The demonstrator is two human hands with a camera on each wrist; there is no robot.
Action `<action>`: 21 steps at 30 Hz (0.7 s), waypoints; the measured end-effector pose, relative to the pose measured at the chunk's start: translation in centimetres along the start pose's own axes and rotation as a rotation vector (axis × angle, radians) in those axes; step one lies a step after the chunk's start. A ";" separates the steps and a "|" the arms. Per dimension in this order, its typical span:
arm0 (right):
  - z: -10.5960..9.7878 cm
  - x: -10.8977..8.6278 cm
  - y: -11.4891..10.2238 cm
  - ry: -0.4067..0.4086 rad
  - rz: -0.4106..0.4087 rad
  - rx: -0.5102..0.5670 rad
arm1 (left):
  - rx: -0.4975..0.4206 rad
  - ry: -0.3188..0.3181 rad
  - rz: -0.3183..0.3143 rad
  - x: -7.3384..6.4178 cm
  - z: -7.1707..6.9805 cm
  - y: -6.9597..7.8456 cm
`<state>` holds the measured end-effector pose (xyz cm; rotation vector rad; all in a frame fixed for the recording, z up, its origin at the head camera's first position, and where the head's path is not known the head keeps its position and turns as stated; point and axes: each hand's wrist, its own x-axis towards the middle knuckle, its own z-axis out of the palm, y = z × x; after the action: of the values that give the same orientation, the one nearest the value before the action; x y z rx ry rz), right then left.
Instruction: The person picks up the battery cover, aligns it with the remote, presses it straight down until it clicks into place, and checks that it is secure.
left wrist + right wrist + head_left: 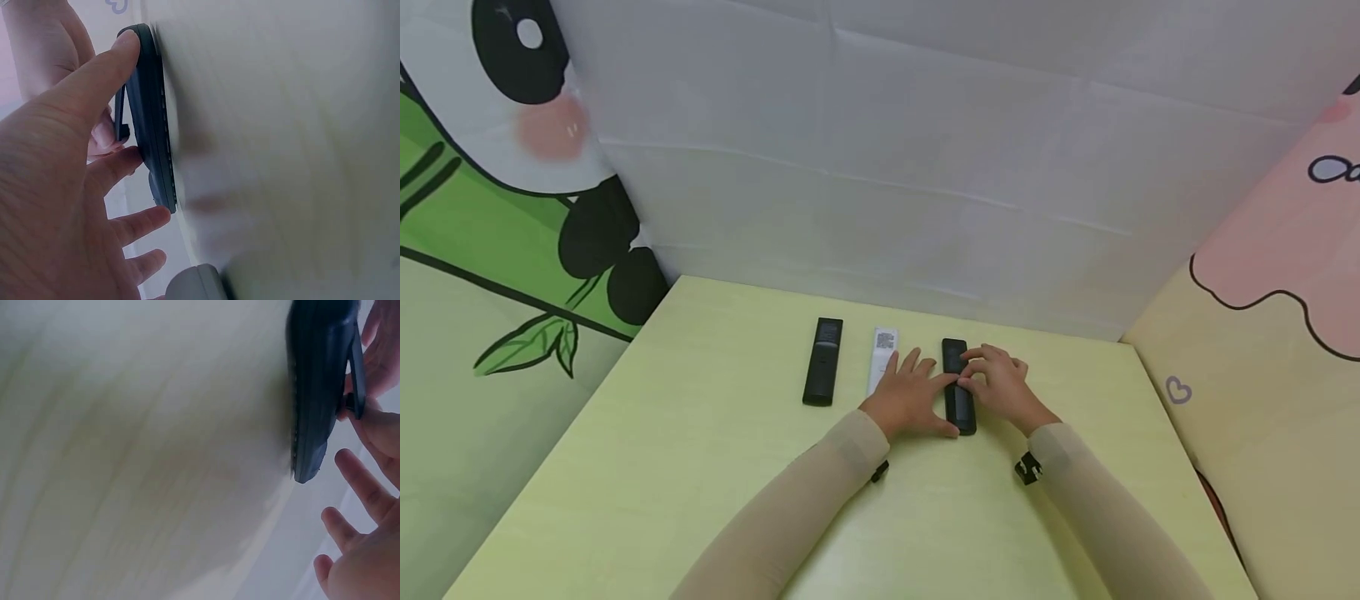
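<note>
A black remote control (955, 357) lies face down on the table, its battery cover (357, 372) tilted up off the back. My right hand (1000, 387) pinches the raised end of this cover between thumb and fingers. From the left, my left hand (910, 400) steadies the remote with its fingers spread and fairly straight. Its thumb presses on the remote's near end, and the index finger touches the body close to the raised cover, as the left wrist view shows. The battery compartment's inside is hidden.
Left of the hands lies a white remote (883, 342), partly covered by my left fingers. Farther left is a second black remote (823, 362). A pale wall (880, 208) rises behind the yellow table (700, 433), with printed panels at both sides.
</note>
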<state>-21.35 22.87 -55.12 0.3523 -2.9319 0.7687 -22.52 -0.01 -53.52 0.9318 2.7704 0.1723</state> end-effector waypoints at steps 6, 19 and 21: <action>0.5 -0.4 -0.8 0.035 -0.007 -0.010 | 0.004 0.003 0.013 -1.0 -0.2 -0.3; 2.0 -1.7 -2.4 -0.003 0.164 0.039 | 0.000 -0.011 0.035 -2.7 0.2 -1.0; 2.2 -2.0 -2.7 -0.023 0.210 0.053 | -0.001 -0.014 0.037 -3.0 0.3 -1.0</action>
<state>-18.82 19.87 -56.06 0.0565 -3.0078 0.8735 -20.70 -2.64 -53.50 0.9803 2.7412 0.1725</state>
